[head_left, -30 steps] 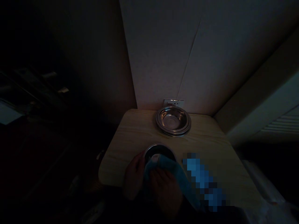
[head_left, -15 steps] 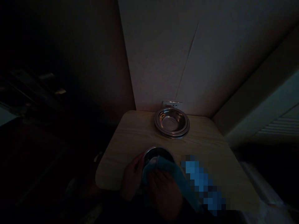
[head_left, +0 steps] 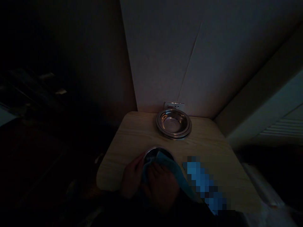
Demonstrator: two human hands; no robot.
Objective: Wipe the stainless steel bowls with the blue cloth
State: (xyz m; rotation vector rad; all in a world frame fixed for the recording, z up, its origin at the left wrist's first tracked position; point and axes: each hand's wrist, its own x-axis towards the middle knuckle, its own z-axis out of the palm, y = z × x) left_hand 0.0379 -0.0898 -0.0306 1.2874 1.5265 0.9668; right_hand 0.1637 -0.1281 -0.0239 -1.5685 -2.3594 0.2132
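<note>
The room is very dim. A steel bowl point(head_left: 153, 152) stands near the front edge of a light wooden table point(head_left: 132, 142). My left hand point(head_left: 131, 178) grips the bowl's left rim. My right hand point(head_left: 161, 186) is closed on a blue cloth point(head_left: 171, 170) and presses it into the bowl, covering most of the inside. A stack of steel bowls point(head_left: 174, 123) sits at the back of the table, apart from my hands.
A white wall socket point(head_left: 174, 105) is on the wall just behind the stack. Pale wall panels rise behind the table. A white slatted surface point(head_left: 281, 129) lies at the right. The left side is dark, with dim shapes I cannot make out.
My right hand with the cloth has shifted slightly forward and left inside the bowl, covering more of it. The left hand stays on the rim.
</note>
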